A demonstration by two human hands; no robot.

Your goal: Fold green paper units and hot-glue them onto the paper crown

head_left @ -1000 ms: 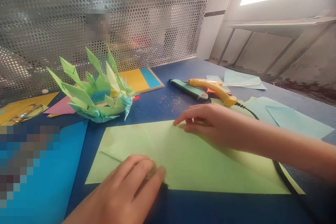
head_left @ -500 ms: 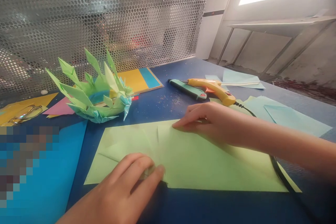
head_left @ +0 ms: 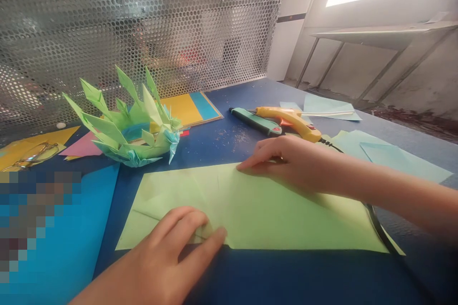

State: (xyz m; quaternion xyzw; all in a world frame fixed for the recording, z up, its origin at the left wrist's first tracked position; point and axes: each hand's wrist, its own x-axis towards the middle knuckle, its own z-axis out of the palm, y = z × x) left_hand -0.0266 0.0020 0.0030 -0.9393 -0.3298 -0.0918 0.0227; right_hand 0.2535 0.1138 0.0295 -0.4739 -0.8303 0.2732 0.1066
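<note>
A light green sheet of paper [head_left: 286, 214] lies lengthwise across the table, with creases and overlapping layers on its left part. My right hand [head_left: 289, 164] comes in from the right, its thumb and forefinger pinched together at the paper's far edge. At the near edge, my left hand [head_left: 168, 252] has bent fingers and a thumb pressing on the paper beside the crease; the undersides of its fingers are hidden. Behind the sheet stands a green folded-paper ring [head_left: 121, 128] with pointed leaves and blue pieces along its front.
A yellow glue gun [head_left: 291, 119] and a green-handled cutter [head_left: 257, 121] lie beyond my right hand. The black cord [head_left: 379, 231] crosses the paper's right end. Pale blue sheets [head_left: 397, 152] are at right, blue card [head_left: 82, 233] at left. A perforated metal panel [head_left: 143, 19] borders the back.
The near edge of the sheet's right part has shifted slightly away from me, and the step at the crease is smaller. Both hands have barely moved.
</note>
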